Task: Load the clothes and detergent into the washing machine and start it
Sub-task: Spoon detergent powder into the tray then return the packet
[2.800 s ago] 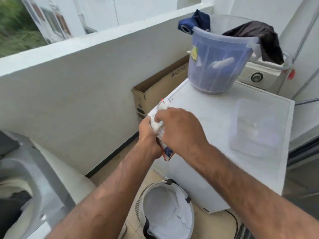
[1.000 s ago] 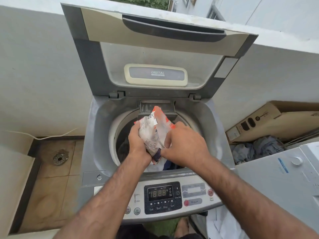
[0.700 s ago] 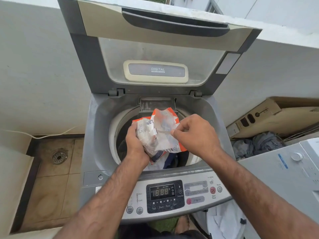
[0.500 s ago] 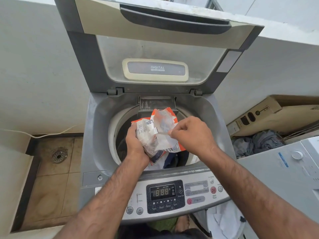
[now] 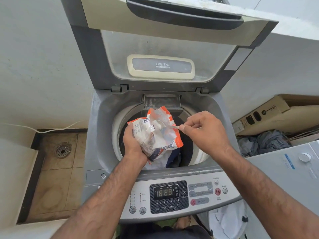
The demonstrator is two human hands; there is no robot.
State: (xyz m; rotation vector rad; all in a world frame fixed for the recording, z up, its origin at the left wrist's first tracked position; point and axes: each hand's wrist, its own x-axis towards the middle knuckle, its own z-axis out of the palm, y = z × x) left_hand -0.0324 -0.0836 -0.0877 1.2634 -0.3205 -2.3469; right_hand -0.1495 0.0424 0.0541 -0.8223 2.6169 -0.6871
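A crumpled detergent packet (image 5: 156, 137), white with orange edges, is held over the washing machine's (image 5: 103, 131) open top, above the clothes (image 5: 166, 161). The left hand (image 5: 133, 145) wraps its fingers round the bunched lower half. The right hand (image 5: 204, 131) pinches a spoon (image 5: 166, 125), its bowl at the packet's mouth. The thin plastic looks light, soft and crinkly. It is probably best gripped low, mouth up.

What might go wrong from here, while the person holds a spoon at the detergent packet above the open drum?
1. The right hand pinches the spoon only at its handle end; it may slip and fall among the clothes.
2. The left hand grips the crumpled detergent packet above the drum, so a tilt could dump too much powder.
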